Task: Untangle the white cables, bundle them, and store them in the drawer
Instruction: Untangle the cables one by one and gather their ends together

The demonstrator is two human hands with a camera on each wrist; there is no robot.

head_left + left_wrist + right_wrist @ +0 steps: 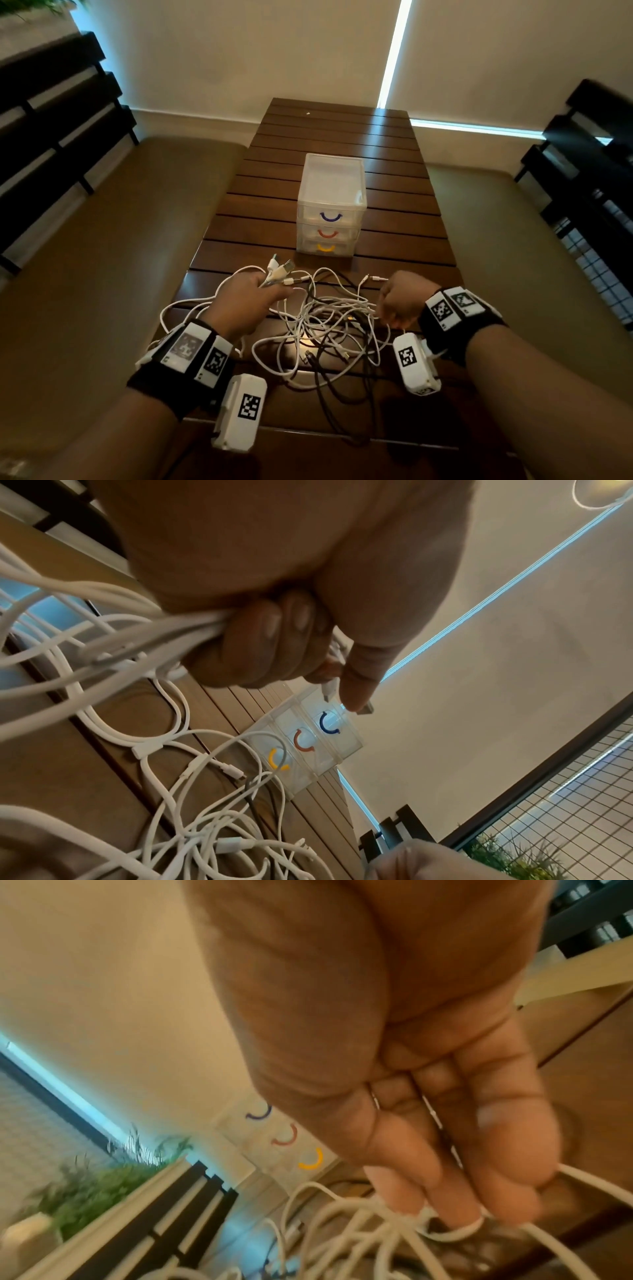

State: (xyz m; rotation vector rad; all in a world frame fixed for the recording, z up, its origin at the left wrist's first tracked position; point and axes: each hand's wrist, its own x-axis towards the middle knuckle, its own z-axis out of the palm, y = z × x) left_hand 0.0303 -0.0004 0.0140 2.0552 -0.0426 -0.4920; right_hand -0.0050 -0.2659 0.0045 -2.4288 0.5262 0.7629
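Gripping a fistful of white cables (329, 318), the left hand (251, 301) had its fingers (263, 645) curled tight round the strands, the thumb laid straight alongside. Several plug ends stuck out past the knuckles toward 12 o'clock; I counted about four, though they overlapped. In the left wrist view the bunched strands ran into the closed fist from 9 o'clock.

The right hand (402, 299) sat at 3 o'clock of the tangle. Its fingers (455, 1183) were bent and close together, with one thin white cable caught at the fingertips. One small plug lay on the counter (394, 212) just past that hand's knuckles.

Most of the cables lay in a loose knot on the dark slatted counter between the two hands, with at least one black cable (342, 407) threaded through and trailing toward 6 o'clock. The exact number of white ones could not be counted.

At 12 o'clock of the tangle stood one clear plastic drawer unit (331, 192) with three drawers, all pushed in. Each had a curved handle: blue (331, 217) on top, red (328, 234) in the middle, yellow (325, 248) at the bottom.

Each wrist wore a black band with white blocks bearing black-and-white square code tags; no readable words or brands showed anywhere.
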